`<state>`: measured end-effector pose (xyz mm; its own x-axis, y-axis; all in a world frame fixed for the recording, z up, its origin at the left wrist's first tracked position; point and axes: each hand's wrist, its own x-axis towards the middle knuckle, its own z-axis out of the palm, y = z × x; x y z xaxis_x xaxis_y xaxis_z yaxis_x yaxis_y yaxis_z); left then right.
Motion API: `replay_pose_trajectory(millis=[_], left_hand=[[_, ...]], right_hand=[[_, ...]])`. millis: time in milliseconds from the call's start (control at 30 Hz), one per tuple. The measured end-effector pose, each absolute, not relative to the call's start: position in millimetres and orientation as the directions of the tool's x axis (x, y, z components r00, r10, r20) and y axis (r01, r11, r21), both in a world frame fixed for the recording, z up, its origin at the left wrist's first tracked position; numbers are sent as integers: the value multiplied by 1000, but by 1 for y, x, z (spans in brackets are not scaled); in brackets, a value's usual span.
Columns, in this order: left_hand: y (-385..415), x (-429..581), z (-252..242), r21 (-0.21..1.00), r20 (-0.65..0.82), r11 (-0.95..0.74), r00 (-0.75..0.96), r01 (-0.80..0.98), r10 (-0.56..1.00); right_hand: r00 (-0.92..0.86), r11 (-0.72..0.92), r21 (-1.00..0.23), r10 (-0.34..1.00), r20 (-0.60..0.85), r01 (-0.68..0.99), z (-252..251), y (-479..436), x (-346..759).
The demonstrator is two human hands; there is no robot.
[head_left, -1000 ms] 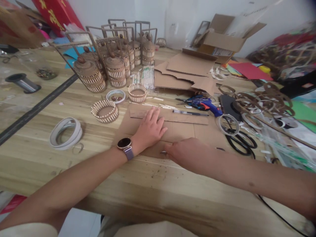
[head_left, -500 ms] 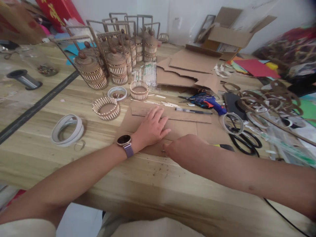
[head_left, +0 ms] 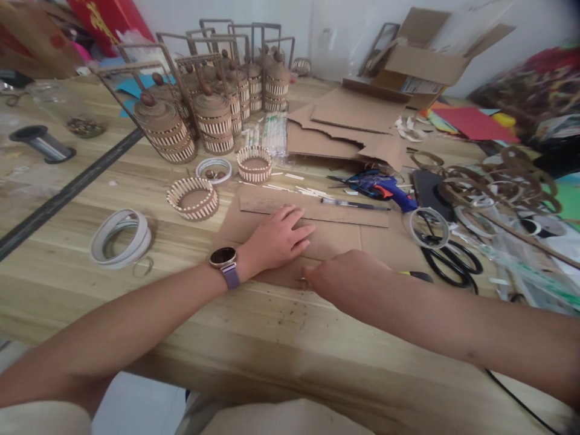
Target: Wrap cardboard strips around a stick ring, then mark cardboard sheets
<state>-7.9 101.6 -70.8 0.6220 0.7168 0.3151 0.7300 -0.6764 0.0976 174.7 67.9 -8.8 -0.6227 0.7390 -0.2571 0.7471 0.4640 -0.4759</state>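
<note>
- The cardboard sheet (head_left: 385,246) lies flat on the tabletop (head_left: 272,344), beneath both hands.
- The left hand (head_left: 278,240) rests palm down on the sheet; its grip is open, fingers spread and overlapping a cardboard strip (head_left: 344,215) on the sheet's far part.
- The right hand (head_left: 342,275) is at the sheet's near edge, its grip closed on a small shiny piece (head_left: 303,278), mostly hidden, so I cannot tell what it is.
- A pen (head_left: 356,204) lies on the strip, toward the sheet's far edge.
- A yellow-and-black handle (head_left: 422,276) shows at the sheet's right edge, partly hidden by the right forearm (head_left: 448,320).
- Scissors (head_left: 444,273) lie just right of the sheet.
- A small basket (head_left: 194,211) stands left of the sheet.
</note>
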Motion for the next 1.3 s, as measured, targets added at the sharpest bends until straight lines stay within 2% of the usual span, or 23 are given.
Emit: replay_pose_trajectory(millis=[100, 367, 600, 1200, 1300], left_hand=[[102, -8, -71, 85, 316, -675, 623, 733, 716], [103, -9, -74, 79, 354, -697, 633, 713, 688], [103, -9, -75, 67, 366, -703, 637, 708, 678], [103, -9, -75, 60, 365, -693, 630, 718, 685], [103, -9, -75, 71, 366, -691, 626, 719, 689]], right_hand=[[-675, 649, -209, 648, -352, 732, -6, 68, 173], [-634, 787, 66, 541, -553, 613, 16, 66, 162], [-624, 817, 149, 529, -574, 556, 18, 66, 163], [-644, 804, 161, 562, -518, 573, 0, 63, 185], [-625, 801, 163, 561, -544, 577, 2, 62, 189]])
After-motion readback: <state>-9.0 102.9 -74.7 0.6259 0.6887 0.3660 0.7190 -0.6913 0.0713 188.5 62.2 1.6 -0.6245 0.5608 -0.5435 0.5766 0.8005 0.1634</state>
